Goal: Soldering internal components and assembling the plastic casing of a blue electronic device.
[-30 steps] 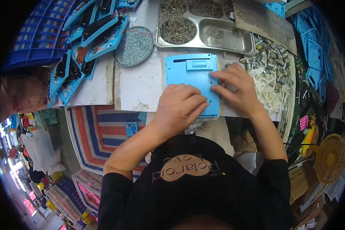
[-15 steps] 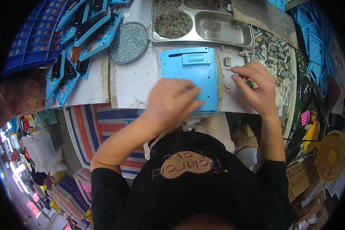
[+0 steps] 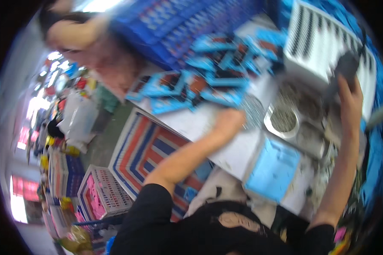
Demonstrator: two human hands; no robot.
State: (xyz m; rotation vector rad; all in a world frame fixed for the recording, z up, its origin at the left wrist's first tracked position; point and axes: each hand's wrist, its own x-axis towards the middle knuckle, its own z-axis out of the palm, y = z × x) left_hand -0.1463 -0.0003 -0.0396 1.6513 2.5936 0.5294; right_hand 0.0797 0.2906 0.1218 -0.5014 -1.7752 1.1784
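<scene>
My right hand [image 3: 349,93] is raised at the far right, its fingers wrapped round a dark grey electric screwdriver [image 3: 347,66] held upright, blurred by motion. At the near edge of a round dish of small silvery screws [image 3: 253,111] is my left hand [image 3: 230,123]. Its fingers are smeared and partly turned away, so what they hold, if anything, does not show. A flat light-blue plastic panel [image 3: 273,170] lies on the white table in front of me, with neither hand on it.
Several blue housings with dark parts and wires [image 3: 221,76] are heaped beyond the dish. A metal tray [image 3: 310,138] holds small metal parts. Behind stand blue crates [image 3: 166,34] and a white slotted basket [image 3: 310,34]. Another person's arm [image 3: 110,59] shows at upper left.
The view has swung to the left. My left hand has left the blue panel for the screw dish. My right hand has gone up from beside the panel and taken hold of the screwdriver.
</scene>
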